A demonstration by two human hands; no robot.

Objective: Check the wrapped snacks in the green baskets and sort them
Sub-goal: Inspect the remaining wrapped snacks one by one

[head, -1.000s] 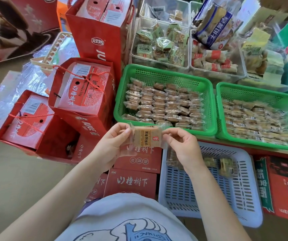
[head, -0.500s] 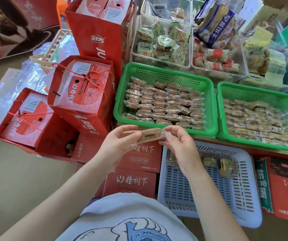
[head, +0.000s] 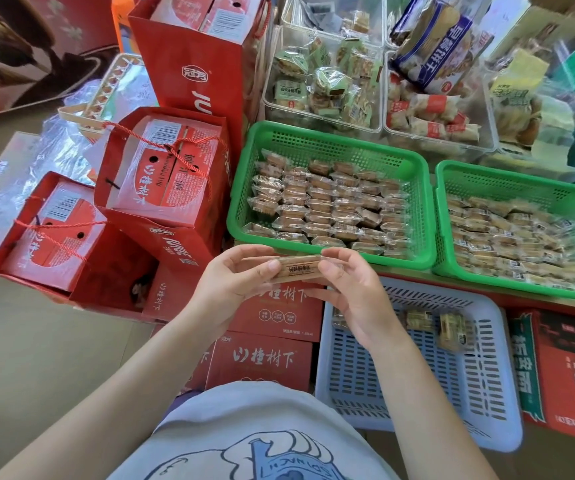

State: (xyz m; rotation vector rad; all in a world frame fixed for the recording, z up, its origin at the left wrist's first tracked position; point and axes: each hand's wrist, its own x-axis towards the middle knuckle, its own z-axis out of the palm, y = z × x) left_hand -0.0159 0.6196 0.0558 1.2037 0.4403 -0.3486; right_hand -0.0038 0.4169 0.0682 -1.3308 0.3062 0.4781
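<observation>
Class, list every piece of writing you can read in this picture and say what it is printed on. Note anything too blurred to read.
"冠芳" on the tall red bag
"山楂树下" on the red carton
"山楂树下" on the boxed gift bag
"早餐饼干" on the blue biscuit pack
Blurred: snack held by left hand and right hand; basket wrappers.

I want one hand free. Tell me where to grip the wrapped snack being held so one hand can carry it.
Pinch the wrapped snack across its middle, from above. It lies flat and long between the left hand and right hand, which hold its ends; the middle stays exposed.
</observation>
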